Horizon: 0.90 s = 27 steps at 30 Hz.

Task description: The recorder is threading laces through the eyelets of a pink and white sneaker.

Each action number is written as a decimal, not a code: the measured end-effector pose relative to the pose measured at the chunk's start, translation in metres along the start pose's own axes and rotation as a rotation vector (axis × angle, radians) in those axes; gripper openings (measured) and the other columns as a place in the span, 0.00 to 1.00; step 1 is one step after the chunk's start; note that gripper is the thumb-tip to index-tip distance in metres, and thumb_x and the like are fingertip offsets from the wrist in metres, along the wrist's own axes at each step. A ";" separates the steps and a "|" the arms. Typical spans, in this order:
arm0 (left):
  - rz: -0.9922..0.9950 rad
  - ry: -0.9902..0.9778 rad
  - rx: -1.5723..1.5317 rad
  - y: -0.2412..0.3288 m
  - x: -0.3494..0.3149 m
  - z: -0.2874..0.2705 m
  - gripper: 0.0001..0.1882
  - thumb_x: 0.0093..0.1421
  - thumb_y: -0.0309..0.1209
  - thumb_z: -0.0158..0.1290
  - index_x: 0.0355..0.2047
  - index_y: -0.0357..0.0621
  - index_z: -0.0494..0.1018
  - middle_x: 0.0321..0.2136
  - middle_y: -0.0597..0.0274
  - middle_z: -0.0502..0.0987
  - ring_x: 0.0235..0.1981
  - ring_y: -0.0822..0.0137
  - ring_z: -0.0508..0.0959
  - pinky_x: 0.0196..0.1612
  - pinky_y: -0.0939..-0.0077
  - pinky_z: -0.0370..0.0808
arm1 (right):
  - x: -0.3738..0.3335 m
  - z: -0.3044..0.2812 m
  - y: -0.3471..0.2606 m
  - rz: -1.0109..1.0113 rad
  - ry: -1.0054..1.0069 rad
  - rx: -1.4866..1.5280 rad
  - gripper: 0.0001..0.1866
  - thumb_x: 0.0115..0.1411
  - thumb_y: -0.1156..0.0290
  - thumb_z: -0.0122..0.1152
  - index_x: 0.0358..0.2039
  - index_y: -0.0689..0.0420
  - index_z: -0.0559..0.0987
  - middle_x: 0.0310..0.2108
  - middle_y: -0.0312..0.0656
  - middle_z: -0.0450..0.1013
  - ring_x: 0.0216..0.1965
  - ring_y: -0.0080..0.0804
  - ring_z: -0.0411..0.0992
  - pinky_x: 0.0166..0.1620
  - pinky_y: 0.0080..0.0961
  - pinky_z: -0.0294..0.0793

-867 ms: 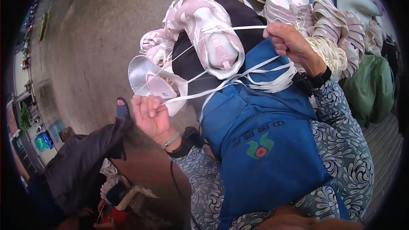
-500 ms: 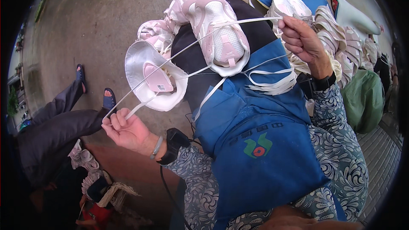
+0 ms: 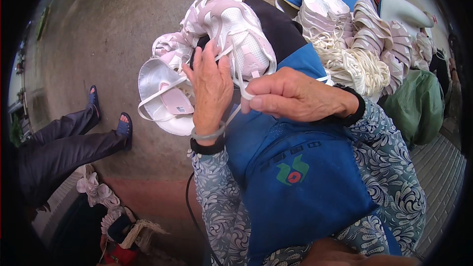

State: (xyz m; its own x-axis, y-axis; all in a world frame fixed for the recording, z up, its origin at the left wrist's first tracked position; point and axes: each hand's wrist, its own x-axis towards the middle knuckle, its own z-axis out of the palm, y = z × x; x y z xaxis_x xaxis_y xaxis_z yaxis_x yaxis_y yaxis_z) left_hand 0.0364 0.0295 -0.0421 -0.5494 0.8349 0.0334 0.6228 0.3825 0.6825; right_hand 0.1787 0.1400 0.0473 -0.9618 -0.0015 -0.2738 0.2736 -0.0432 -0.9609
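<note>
White lace (image 3: 238, 66) in right hand (image 3: 295, 94), fingers (image 3: 262, 102) pinched — left hand (image 3: 211, 81) spread nearby, pink-white shoe upper (image 3: 253, 51) beyond

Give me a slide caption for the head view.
Above a blue apron, the right hand pinches a white shoelace near a pink-and-white shoe upper, the left hand open close by.

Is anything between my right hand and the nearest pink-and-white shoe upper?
Nothing visible blocks the way: between the right hand and the shoe upper is only the white lace it pinches. The left hand sits to one side.
</note>
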 end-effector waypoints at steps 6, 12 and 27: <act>-0.184 -0.143 -0.169 0.000 0.013 0.008 0.16 0.63 0.37 0.42 0.44 0.37 0.64 0.28 0.53 0.75 0.31 0.56 0.76 0.40 0.56 0.71 | 0.000 0.010 0.004 -0.107 -0.017 -0.152 0.13 0.60 0.67 0.48 0.25 0.64 0.70 0.22 0.54 0.68 0.25 0.51 0.69 0.31 0.37 0.67; -0.503 -0.382 -0.897 0.013 0.010 -0.002 0.15 0.65 0.39 0.42 0.34 0.38 0.69 0.22 0.65 0.72 0.16 0.81 0.62 0.17 0.89 0.59 | 0.001 0.030 0.024 -0.381 0.015 -0.251 0.10 0.58 0.70 0.49 0.25 0.64 0.70 0.22 0.55 0.69 0.27 0.55 0.69 0.31 0.40 0.67; -0.491 -0.549 -1.775 0.045 -0.037 -0.011 0.17 0.67 0.37 0.37 0.39 0.34 0.68 0.17 0.58 0.71 0.09 0.79 0.61 0.10 0.88 0.57 | 0.038 -0.009 0.087 0.020 0.398 -0.490 0.25 0.57 0.70 0.52 0.55 0.58 0.63 0.32 0.57 0.71 0.32 0.53 0.72 0.36 0.38 0.73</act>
State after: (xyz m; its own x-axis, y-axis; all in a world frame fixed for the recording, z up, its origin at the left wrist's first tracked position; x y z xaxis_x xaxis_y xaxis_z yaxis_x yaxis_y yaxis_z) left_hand 0.0789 0.0112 -0.0043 -0.0438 0.9455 -0.3227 -0.9008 0.1023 0.4220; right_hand 0.1660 0.1446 -0.0476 -0.9047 0.3784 -0.1956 0.3550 0.4160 -0.8372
